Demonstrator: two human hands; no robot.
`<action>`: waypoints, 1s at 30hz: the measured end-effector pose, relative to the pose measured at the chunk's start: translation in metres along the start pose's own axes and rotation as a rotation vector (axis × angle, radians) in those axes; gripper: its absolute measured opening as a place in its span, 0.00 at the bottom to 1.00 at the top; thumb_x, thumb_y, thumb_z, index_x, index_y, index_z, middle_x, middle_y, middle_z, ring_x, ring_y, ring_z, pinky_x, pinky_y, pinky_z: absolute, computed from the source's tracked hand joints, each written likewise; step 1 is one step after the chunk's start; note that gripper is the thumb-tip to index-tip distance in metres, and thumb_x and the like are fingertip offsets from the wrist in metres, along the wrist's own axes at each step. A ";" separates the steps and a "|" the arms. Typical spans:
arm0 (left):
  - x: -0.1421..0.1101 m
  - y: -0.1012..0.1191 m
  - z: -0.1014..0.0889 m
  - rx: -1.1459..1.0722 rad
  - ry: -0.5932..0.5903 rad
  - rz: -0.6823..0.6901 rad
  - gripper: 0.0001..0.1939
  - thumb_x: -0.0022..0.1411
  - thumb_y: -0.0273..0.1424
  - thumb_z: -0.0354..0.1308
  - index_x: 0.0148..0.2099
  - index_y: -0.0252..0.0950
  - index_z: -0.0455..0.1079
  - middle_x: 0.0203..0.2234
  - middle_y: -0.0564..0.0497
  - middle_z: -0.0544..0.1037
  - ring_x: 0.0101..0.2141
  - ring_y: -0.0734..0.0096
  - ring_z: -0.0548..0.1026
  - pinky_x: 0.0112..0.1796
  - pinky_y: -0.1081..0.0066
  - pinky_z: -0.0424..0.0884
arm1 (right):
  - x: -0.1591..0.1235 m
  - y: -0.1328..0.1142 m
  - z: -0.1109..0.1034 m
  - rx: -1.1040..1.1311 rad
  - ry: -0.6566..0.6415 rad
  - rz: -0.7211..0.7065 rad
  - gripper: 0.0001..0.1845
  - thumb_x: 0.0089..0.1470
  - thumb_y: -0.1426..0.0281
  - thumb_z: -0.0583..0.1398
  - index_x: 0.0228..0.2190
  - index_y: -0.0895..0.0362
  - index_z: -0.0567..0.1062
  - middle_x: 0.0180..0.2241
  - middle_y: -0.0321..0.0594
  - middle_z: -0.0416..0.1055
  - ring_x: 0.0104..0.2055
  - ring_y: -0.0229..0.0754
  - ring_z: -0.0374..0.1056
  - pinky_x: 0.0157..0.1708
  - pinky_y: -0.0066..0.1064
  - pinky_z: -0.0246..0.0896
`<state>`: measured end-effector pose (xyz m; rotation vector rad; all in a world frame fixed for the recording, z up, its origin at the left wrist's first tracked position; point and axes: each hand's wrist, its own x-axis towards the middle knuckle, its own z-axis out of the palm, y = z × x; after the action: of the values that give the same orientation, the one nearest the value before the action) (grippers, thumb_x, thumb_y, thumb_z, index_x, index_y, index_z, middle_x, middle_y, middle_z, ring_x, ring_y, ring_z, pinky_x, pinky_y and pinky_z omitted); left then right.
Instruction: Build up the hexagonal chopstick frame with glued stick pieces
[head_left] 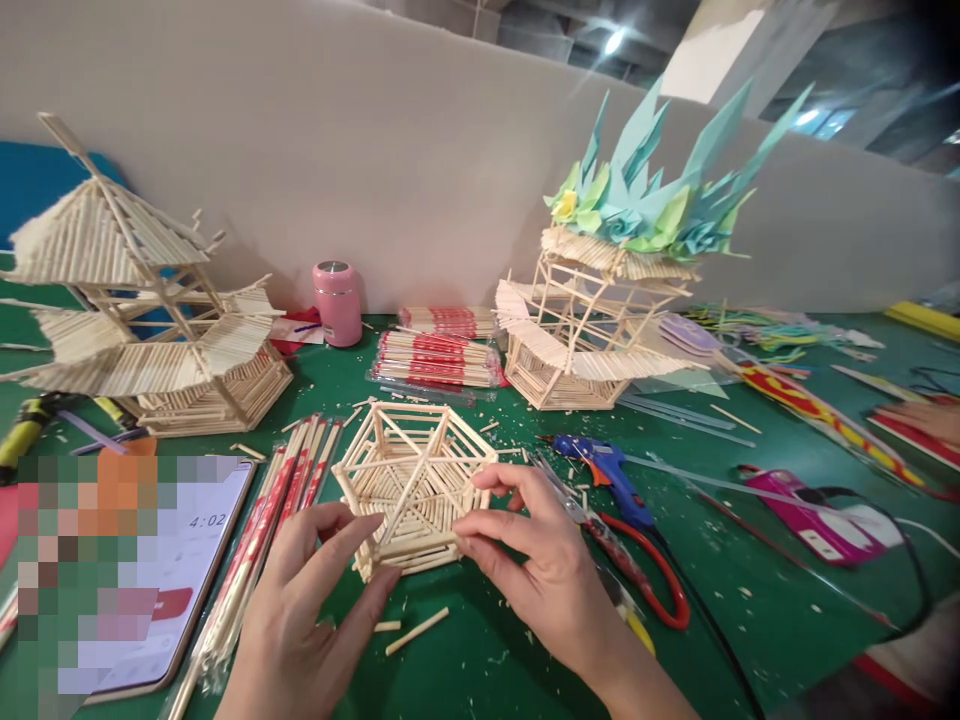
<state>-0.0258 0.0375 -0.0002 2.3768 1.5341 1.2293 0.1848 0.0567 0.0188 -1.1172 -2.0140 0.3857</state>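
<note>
A hexagonal frame of wooden chopsticks [427,465] sits in front of me, with a slatted base and crossed sticks over its top. My left hand [319,585] has thumb and index finger around its front left corner. At the front right, my right hand [529,550] pinches the frame near the end of the front stick, its other fingers curled by the right side. Just below the frame lies a short cut stick [417,632]. To the right are a blue hot glue gun [604,468] and red-handled scissors [660,585].
Larger chopstick pavilions stand behind, one roofed [161,350] and one topped with paper leaves [592,330]. A pink flask [337,305], packed chopsticks [439,358], a tablet-like device [195,570] and a magenta power strip [814,515] surround the work. Another person's hand [930,415] shows far right.
</note>
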 end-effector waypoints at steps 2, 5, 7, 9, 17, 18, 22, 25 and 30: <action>0.000 0.000 0.000 0.006 0.020 -0.005 0.10 0.58 0.30 0.55 0.44 0.38 0.68 0.34 0.49 0.69 0.32 0.71 0.72 0.30 0.73 0.73 | 0.000 0.000 0.001 -0.001 0.000 -0.007 0.07 0.52 0.77 0.60 0.30 0.53 0.77 0.39 0.42 0.63 0.43 0.45 0.62 0.37 0.36 0.64; -0.001 0.000 -0.001 0.008 0.015 0.002 0.07 0.58 0.28 0.54 0.41 0.38 0.69 0.33 0.50 0.68 0.30 0.73 0.71 0.28 0.74 0.72 | 0.000 0.001 0.001 0.000 0.008 -0.023 0.07 0.52 0.77 0.60 0.31 0.54 0.76 0.39 0.42 0.63 0.43 0.45 0.62 0.37 0.36 0.64; 0.000 0.000 -0.001 -0.003 0.013 0.006 0.08 0.59 0.28 0.54 0.41 0.38 0.69 0.32 0.50 0.68 0.30 0.73 0.71 0.28 0.74 0.72 | 0.000 0.002 0.001 -0.001 0.009 -0.030 0.07 0.52 0.78 0.60 0.31 0.54 0.76 0.39 0.42 0.63 0.43 0.45 0.62 0.37 0.36 0.63; 0.001 0.000 -0.001 -0.029 0.014 0.008 0.08 0.58 0.27 0.54 0.41 0.37 0.69 0.33 0.50 0.68 0.30 0.73 0.71 0.29 0.74 0.73 | 0.000 0.002 0.001 -0.003 0.004 -0.030 0.07 0.52 0.78 0.60 0.31 0.54 0.76 0.39 0.42 0.63 0.43 0.44 0.62 0.38 0.36 0.63; 0.004 0.000 -0.002 -0.088 -0.002 -0.005 0.07 0.58 0.26 0.55 0.37 0.40 0.72 0.32 0.51 0.69 0.28 0.75 0.71 0.26 0.75 0.72 | 0.001 0.000 0.000 -0.012 -0.004 -0.039 0.07 0.51 0.78 0.60 0.31 0.55 0.77 0.39 0.42 0.63 0.43 0.44 0.62 0.39 0.36 0.62; 0.004 -0.001 -0.002 -0.086 -0.007 0.004 0.07 0.58 0.26 0.54 0.37 0.39 0.72 0.32 0.51 0.68 0.28 0.75 0.71 0.26 0.75 0.72 | 0.002 0.000 0.000 -0.014 -0.008 -0.037 0.07 0.51 0.78 0.61 0.31 0.55 0.77 0.39 0.42 0.63 0.43 0.44 0.62 0.39 0.36 0.62; 0.004 -0.004 -0.003 -0.059 -0.035 0.043 0.07 0.59 0.25 0.54 0.36 0.38 0.72 0.32 0.51 0.68 0.28 0.75 0.71 0.26 0.75 0.72 | 0.003 0.000 -0.001 -0.017 -0.015 -0.036 0.08 0.52 0.78 0.60 0.30 0.55 0.77 0.38 0.42 0.63 0.42 0.44 0.62 0.39 0.36 0.62; 0.003 -0.004 -0.002 -0.043 -0.027 0.036 0.07 0.59 0.28 0.54 0.40 0.37 0.70 0.33 0.50 0.68 0.30 0.74 0.72 0.28 0.75 0.73 | 0.003 -0.001 -0.002 -0.006 -0.019 -0.030 0.07 0.52 0.77 0.60 0.29 0.55 0.77 0.38 0.42 0.63 0.42 0.44 0.62 0.38 0.35 0.63; 0.003 -0.003 -0.003 -0.018 -0.024 0.060 0.08 0.61 0.30 0.53 0.43 0.35 0.68 0.35 0.49 0.67 0.33 0.73 0.71 0.31 0.76 0.71 | 0.003 -0.001 -0.003 -0.001 -0.019 -0.015 0.06 0.52 0.77 0.60 0.29 0.56 0.77 0.38 0.43 0.63 0.43 0.45 0.62 0.39 0.34 0.62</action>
<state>-0.0291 0.0405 0.0023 2.4343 1.4489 1.2161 0.1859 0.0582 0.0227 -1.1021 -2.0385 0.3883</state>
